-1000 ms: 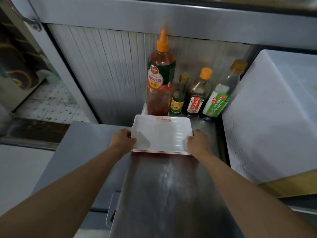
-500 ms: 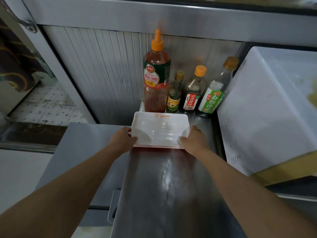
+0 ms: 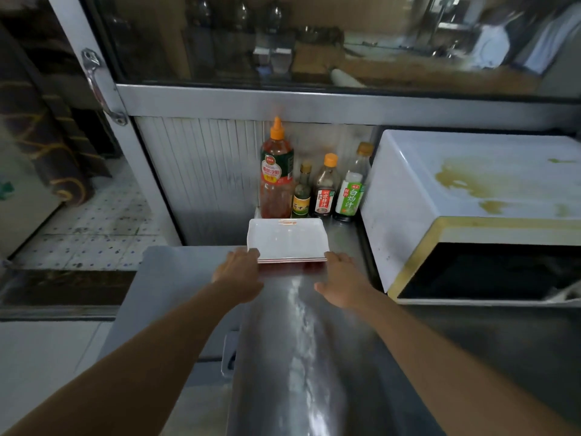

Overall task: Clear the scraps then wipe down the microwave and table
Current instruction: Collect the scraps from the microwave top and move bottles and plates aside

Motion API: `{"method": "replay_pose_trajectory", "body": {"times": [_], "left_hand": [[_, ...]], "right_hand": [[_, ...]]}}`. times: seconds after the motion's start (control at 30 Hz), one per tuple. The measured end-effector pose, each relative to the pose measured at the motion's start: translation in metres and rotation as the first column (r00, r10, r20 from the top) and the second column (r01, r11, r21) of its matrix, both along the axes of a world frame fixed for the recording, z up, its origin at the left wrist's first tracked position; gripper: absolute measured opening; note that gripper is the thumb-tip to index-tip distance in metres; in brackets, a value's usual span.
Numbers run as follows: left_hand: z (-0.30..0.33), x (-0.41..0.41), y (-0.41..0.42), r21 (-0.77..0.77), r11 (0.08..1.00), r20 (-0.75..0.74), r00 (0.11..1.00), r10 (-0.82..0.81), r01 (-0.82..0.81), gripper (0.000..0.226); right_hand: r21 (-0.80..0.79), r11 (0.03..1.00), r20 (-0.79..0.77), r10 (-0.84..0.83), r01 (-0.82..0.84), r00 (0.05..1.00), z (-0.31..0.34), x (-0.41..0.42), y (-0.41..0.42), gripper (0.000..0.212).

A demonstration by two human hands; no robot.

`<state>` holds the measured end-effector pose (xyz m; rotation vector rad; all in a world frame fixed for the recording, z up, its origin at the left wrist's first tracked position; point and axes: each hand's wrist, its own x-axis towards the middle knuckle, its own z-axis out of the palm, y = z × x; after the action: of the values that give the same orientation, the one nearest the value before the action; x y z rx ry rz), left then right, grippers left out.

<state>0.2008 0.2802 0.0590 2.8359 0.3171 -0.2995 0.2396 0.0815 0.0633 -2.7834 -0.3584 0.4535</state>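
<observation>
A stack of white rectangular trays [image 3: 287, 239] lies on the steel table [image 3: 301, 357], just in front of the sauce bottles. My left hand [image 3: 239, 272] is at the stack's near left corner, fingertips touching its edge. My right hand [image 3: 341, 278] lies just off the near right corner, fingers relaxed, holding nothing. To the right stands the white microwave [image 3: 471, 184], with yellow-brown stains on its top and a dark door front.
A tall red sauce bottle [image 3: 276, 177] and three smaller bottles [image 3: 323, 190] stand against the ribbed back wall. A glass-fronted cabinet [image 3: 314, 42] hangs overhead. A lower grey surface [image 3: 176, 272] adjoins the table on the left, tiled floor beyond.
Both hands have slid back from the trays' sides to the near corners and loosened their hold. The stack now rests closer to the bottles. The view has tilted up.
</observation>
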Motion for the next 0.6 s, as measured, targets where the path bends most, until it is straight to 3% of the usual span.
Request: {"method": "replay_pose_trajectory", "body": {"times": [0.07, 0.3, 0.43, 0.6], "left_hand": [[0.007, -0.023, -0.013, 0.029, 0.998, -0.003, 0.998, -0.059, 0.060, 0.056], [0.025, -0.081, -0.055, 0.044, 0.978, 0.000, 0.979, -0.202, 0.202, 0.054], [0.034, -0.094, -0.085, 0.043, 0.961, -0.015, 0.962, -0.273, 0.274, 0.064], [0.047, -0.100, -0.136, 0.067, 0.920, -0.015, 0.922, -0.386, 0.386, 0.060]], "right_hand": [[0.023, 1.000, -0.008, -0.015, 0.015, 1.000, 0.011, -0.026, -0.008, 0.057], [-0.036, 0.999, 0.035, -0.031, 0.033, 0.999, 0.037, -0.106, -0.048, 0.072], [-0.027, 0.995, 0.032, -0.099, 0.100, 0.995, 0.047, -0.136, -0.081, 0.071], [-0.004, 0.983, 0.074, -0.181, 0.182, 0.981, 0.055, -0.162, -0.131, 0.070]]}}
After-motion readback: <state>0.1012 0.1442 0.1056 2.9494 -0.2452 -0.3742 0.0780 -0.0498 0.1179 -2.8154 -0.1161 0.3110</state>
